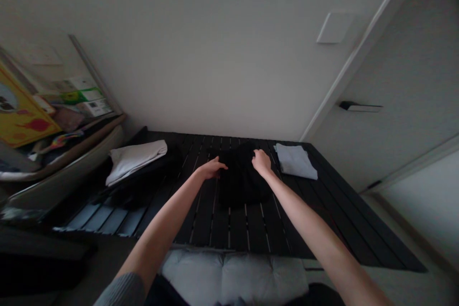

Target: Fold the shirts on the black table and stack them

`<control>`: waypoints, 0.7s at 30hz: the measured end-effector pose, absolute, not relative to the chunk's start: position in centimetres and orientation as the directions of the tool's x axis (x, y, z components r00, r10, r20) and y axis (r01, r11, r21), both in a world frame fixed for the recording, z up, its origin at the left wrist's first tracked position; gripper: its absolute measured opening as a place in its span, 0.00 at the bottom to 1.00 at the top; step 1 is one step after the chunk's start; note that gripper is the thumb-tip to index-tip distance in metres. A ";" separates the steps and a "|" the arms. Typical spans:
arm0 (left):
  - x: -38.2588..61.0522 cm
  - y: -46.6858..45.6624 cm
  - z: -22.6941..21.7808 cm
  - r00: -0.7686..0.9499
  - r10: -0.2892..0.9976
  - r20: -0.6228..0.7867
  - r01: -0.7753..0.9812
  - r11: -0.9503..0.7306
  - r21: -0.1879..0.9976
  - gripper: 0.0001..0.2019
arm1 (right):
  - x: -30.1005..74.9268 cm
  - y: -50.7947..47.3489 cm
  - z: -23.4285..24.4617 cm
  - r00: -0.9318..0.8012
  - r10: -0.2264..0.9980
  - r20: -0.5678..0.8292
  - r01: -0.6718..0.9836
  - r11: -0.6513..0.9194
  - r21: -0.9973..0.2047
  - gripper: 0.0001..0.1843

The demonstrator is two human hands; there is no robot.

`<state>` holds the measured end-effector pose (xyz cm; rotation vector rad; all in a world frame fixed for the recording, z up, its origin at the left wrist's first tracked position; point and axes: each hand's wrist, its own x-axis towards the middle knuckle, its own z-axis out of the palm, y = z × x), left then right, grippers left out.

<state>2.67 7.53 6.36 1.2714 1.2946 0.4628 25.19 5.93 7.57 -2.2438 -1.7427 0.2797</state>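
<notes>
A dark black piece of cloth (242,186), probably a garment, lies in front of me on the black slatted table (236,232). My right hand (261,162) is closed on its upper right part, fingers bent in. At the cloth's left edge, my left hand (211,169) reaches in with thumb and forefinger apart; its other fingers are partly hidden. The cloth's folds are hard to make out because it is so dark. To the right lies a folded light grey cloth (296,161).
On the left, a folded whitish cloth (138,158) rests on a dark cloth pile (143,186). Further left stands a cluttered holder with a yellow box (25,112). A wall backs the table; a door with a handle (360,106) is at right. A grey tufted cushion (233,275) sits below.
</notes>
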 end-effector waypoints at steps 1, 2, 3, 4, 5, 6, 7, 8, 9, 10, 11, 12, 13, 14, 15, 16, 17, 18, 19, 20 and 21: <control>3.5 7.3 6.8 0.364 0.829 -0.425 0.328 0.313 0.891 0.30 | 25.8 5.8 8.3 0.237 0.970 0.047 0.920 -0.209 -0.333 0.19; 4.5 7.1 7.3 0.426 0.810 -0.402 0.285 0.302 0.910 0.33 | 26.5 5.5 9.1 0.221 0.972 0.079 0.930 -0.186 -0.318 0.20; 5.6 6.9 7.8 0.486 0.789 -0.375 0.243 0.290 0.926 0.36 | 27.3 5.2 9.8 0.204 0.972 0.118 0.942 -0.162 -0.294 0.20; 6.8 6.9 8.5 0.537 0.769 -0.346 0.204 0.280 0.938 0.38 | 28.1 4.9 10.7 0.188 0.969 0.163 0.955 -0.142 -0.260 0.21; 8.1 6.9 9.1 0.574 0.753 -0.321 0.174 0.271 0.947 0.39 | 28.9 4.5 11.5 0.174 0.962 0.210 0.968 -0.127 -0.219 0.21; 9.5 6.9 9.8 0.598 0.743 -0.300 0.155 0.261 0.953 0.40 | 29.9 4.1 12.4 0.166 0.953 0.253 0.977 -0.124 -0.174 0.21; 11.0 7.0 10.5 0.616 0.736 -0.279 0.134 0.251 0.959 0.41 | 31.0 3.7 13.2 0.168 0.943 0.287 0.982 -0.134 -0.135 0.21; 12.5 7.1 11.3 0.633 0.732 -0.251 0.104 0.241 0.965 0.42 | 32.1 3.4 14.1 0.181 0.934 0.309 0.982 -0.155 -0.107 0.20; 14.0 7.1 12.0 0.647 0.732 -0.215 0.064 0.229 0.971 0.43 | 33.4 3.1 14.8 0.201 0.924 0.324 0.979 -0.182 -0.087 0.20; 15.4 7.2 12.7 0.656 0.734 -0.175 0.020 0.216 0.976 0.44 | 34.7 2.9 15.5 0.226 0.914 0.337 0.974 -0.213 -0.074 0.20; 16.8 7.2 13.3 0.658 0.740 -0.136 -0.022 0.200 0.979 0.46 | 36.1 2.8 16.1 0.260 0.899 0.353 0.965 -0.251 -0.071 0.20; 18.0 7.1 13.9 0.651 0.752 -0.104 -0.057 0.185 0.981 0.47 | 37.5 2.8 16.5 0.300 0.874 0.383 0.953 -0.294 -0.077 0.21; 19.0 7.1 14.3 0.634 0.769 -0.084 -0.075 0.170 0.983 0.49 | 38.9 2.8 16.8 0.339 0.840 0.424 0.938 -0.335 -0.086 0.23; 19.9 7.0 14.6 0.612 0.788 -0.075 -0.077 0.153 0.985 0.51 | 40.1 2.9 16.8 0.373 0.799 0.472 0.923 -0.373 -0.099 0.24; 20.5 7.0 14.7 0.586 0.807 -0.071 -0.065 0.135 0.989 0.53 | 41.1 2.9 16.7 0.399 0.759 0.514 0.908 -0.403 -0.110 0.26; 20.8 6.9 14.7 0.559 0.826 -0.069 -0.044 0.113 0.993 0.53 | 41.9 3.0 16.5 0.416 0.729 0.543 0.898 -0.424 -0.119 0.27; 20.9 6.9 14.4 0.536 0.842 -0.066 -0.017 0.089 0.996 0.53 | 42.4 2.9 16.1 0.423 0.715 0.557 0.893 -0.434 -0.120 0.29; 20.8 6.9 14.0 0.515 0.855 -0.062 0.014 0.064 0.998 0.53 | 42.5 2.9 15.6 0.421 0.718 0.554 0.893 -0.435 -0.115 0.30; 20.4 7.0 13.4 0.496 0.866 -0.060 0.052 0.039 0.998 0.52 | 42.4 2.8 15.0 0.414 0.733 0.539 0.897 -0.429 -0.106 0.31; 19.9 7.0 12.8 0.478 0.876 -0.063 0.102 0.016 0.995 0.50 | 42.0 2.7 14.4 0.404 0.753 0.519 0.903 -0.419 -0.096 0.31; 19.2 7.1 12.0 0.455 0.887 -0.077 0.179 -0.007 0.984 0.49 | 41.4 2.5 13.8 0.389 0.775 0.498 0.911 -0.404 -0.083 0.30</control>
